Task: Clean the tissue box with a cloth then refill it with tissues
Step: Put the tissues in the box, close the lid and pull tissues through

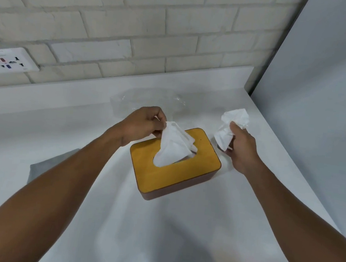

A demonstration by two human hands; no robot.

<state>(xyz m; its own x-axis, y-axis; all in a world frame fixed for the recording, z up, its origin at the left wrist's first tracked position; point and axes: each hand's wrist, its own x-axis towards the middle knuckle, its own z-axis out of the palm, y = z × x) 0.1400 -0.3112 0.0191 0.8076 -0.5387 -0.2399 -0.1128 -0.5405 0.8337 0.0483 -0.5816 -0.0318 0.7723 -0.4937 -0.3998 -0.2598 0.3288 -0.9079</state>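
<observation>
The tissue box point(184, 174) has a yellow wooden lid over a brown base and stands on the white counter point(156, 236) in the middle of the view. A white tissue point(173, 150) rises out of the lid's slot. My left hand point(145, 125) pinches the top of that tissue just above the box's far left corner. To the right of the box, my right hand point(240, 148) is closed around a crumpled white tissue point(230, 128), held off the counter.
A grey cloth point(42, 166) lies on the counter to the left, partly hidden by my left forearm. An empty clear plastic wrapper point(149, 100) lies behind the box. A wall socket point(8, 60) sits on the brick wall. A white panel point(320, 103) borders the right.
</observation>
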